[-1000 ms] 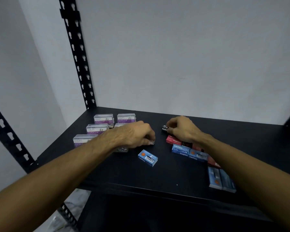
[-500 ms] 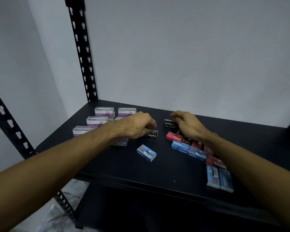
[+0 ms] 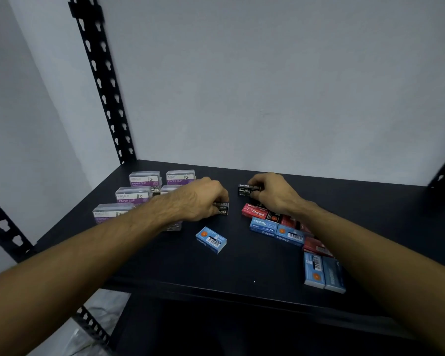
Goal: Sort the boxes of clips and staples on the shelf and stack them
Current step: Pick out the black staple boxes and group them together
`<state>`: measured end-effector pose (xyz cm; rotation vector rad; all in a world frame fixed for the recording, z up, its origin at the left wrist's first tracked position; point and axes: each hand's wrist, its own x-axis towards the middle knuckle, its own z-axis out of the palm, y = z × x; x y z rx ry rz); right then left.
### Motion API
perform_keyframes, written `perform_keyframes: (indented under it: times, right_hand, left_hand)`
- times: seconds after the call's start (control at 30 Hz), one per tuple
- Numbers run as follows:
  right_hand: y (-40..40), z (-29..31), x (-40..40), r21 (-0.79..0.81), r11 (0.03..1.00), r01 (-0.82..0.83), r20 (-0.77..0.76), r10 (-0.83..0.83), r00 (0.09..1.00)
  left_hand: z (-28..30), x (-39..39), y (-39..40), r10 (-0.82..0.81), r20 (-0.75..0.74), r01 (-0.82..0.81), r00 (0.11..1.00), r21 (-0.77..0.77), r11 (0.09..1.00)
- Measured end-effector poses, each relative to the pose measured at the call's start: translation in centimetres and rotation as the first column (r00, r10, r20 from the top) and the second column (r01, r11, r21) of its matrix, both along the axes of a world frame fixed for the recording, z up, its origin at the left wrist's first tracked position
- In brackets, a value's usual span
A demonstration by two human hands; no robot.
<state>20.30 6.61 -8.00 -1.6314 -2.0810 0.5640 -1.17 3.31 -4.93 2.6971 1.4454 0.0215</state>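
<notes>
Compared with the frame a second earlier, the black staples box (image 3: 222,209) under the left hand (image 3: 198,199) has emerged further: its white "Staples" lettering now shows past the knuckles, where only a corner was visible. The right hand (image 3: 272,194) has shifted slightly toward the back wall with a second black staples box (image 3: 247,190). The left hand's fingers curl down over its box, pinching it against the shelf (image 3: 242,268); the right hand's fingertips and thumb grip the second box, which looks raised slightly, though contact with the shelf cannot be judged.

The two black boxes lie near each other, apart, toward the middle of the shelf. In front of the right hand sits a red staples box (image 3: 254,211), then a loose cluster of blue staples boxes (image 3: 276,228) and further red ones, partly hidden by the right forearm. A lone blue box (image 3: 211,239) lies askew toward the shelf's front edge, and a pair of blue boxes (image 3: 323,273) stands side by side at the front right. Clear paper clip boxes (image 3: 144,179) with purple labels are grouped at the left rear.

The step in hand appears to be uniting the two black boxes as one colour group. To do it well, one box should be set squarely upon the other with edges aligned and labels facing alike, on bare shelf clear of the red and blue cluster, so that the stack is not nudged later.
</notes>
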Motion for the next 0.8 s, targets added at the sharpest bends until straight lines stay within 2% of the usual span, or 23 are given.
perform_keyframes:
  times: [0.1,0.2,0.33,0.5,0.8]
  right_hand:
    - [-0.4,0.2,0.2,0.008,1.000,-0.014,-0.020,0.014,1.000]
    - [-1.3,0.9,1.0,0.024,0.999,-0.039,-0.054,0.040,0.998]
    - [-2.5,2.7,3.4,0.069,0.998,0.007,-0.132,0.002,0.991]
    - [-5.0,4.2,9.6,0.094,0.994,0.050,-0.062,-0.044,0.997]
    - [-10.5,4.2,22.0,0.060,0.962,0.266,0.056,-0.269,0.961]
  left_hand:
    - [0.0,0.1,0.1,-0.002,0.005,0.002,1.000,-0.006,1.000]
    - [0.7,0.6,0.1,-0.005,0.079,0.004,0.997,0.001,1.000]
    - [2.0,2.4,0.0,-0.020,0.156,0.017,0.988,0.016,1.000]
    - [3.2,6.4,0.1,-0.062,0.247,0.068,0.967,-0.013,0.998]
    - [3.7,18.7,-0.4,-0.155,0.406,0.204,0.901,-0.082,0.975]
